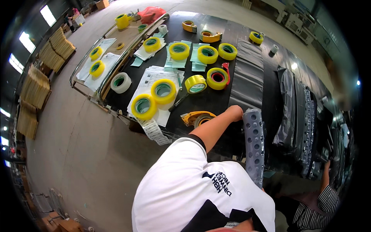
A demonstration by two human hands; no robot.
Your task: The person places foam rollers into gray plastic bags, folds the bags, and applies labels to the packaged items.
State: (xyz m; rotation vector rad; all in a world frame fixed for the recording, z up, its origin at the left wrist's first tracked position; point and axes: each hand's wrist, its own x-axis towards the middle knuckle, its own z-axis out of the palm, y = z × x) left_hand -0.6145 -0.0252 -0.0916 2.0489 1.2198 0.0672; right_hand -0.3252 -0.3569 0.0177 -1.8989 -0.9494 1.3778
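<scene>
My left hand [234,113] is closed at the far end of a long grey strip [254,149] with rows of round holes, which has a glossy, plastic-like surface. The strip slants from the table edge down toward my body. Only a sliver of skin shows beside its near end, perhaps my right hand; the fingers there are hidden. Just beyond my left hand, a black plastic sheet [245,73] lies flat on the dark table [216,29]. Left of my forearm rests an orange tape dispenser [198,118].
Yellow tape rolls [163,91] stand on papers [148,79] at the left. Beside them lie a black marker [178,103] and a red-handled tape roll [217,78]. Black wrapped packages [286,106] lie at the right, where a person in striped clothing [315,212] reaches in.
</scene>
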